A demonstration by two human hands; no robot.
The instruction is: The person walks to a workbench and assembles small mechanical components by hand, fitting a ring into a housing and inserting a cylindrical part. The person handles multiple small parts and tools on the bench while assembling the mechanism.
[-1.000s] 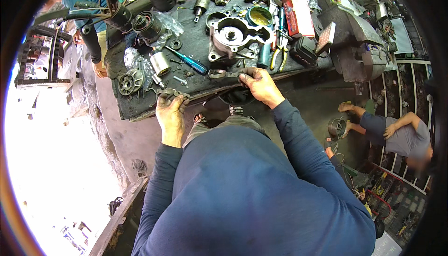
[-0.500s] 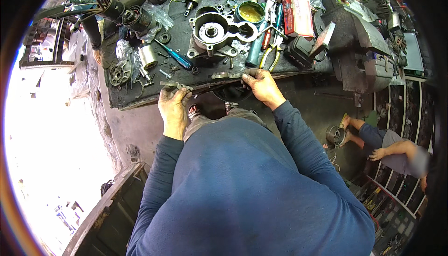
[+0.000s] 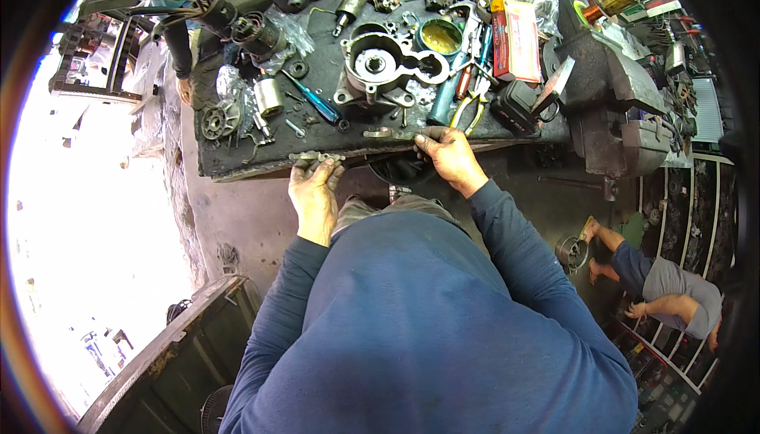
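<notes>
Near the bench's front edge, my left hand [image 3: 315, 195] pinches a small, pale metal piece [image 3: 315, 156] between thumb and fingers. To its right, my right hand [image 3: 448, 157] has its thumb and forefinger closed on the end of another flat metal piece [image 3: 383, 132], which points left over the bench edge. The exact kind of both pieces is too small to make out. Beyond them stands a cast metal housing [image 3: 366, 84] with a round opening and a side lobe. A blue-handled screwdriver [image 3: 321, 107] lies left of the housing, and yellow-handled pliers [image 3: 470, 109] lie to its right.
A tin of yellowish grease [image 3: 440, 37], a red and white box [image 3: 514, 42] and a black case [image 3: 514, 103] sit on the crowded bench. A large vise [image 3: 625, 94] stands at the right. Another person [image 3: 681, 288] sits low at the right, beside a round metal part [image 3: 571, 252].
The view has shifted, so the bench appears slightly further right. Both hands keep hold of their metal pieces. The person at the right has moved an arm.
</notes>
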